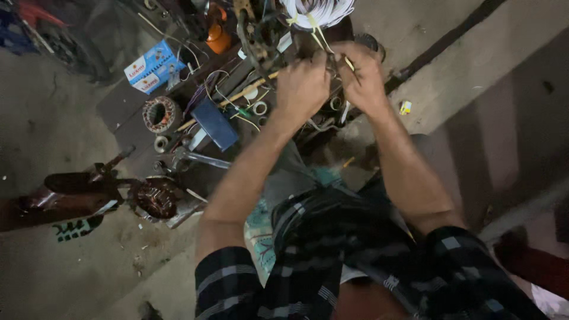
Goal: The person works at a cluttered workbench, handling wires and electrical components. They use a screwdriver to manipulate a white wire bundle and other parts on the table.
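Both hands work at the same spot: left hand (302,86) and right hand (363,80) pinch thin wires (317,26) under the white coil (317,9); tying looks unfinished, tools lie unused.

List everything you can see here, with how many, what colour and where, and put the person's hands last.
wire coil: one, white, top centre above the hands
stator ring: one, copper windings, left of the hands
wound motor core: one, reddish brown, lower left on the floor
cardboard box: one, blue and white, upper left
blue block: one, blue, beside the stator ring
wrench: one, silver, below the blue block
left hand: one, bare, fingers in the wires
right hand: one, bare, fingers in the wires
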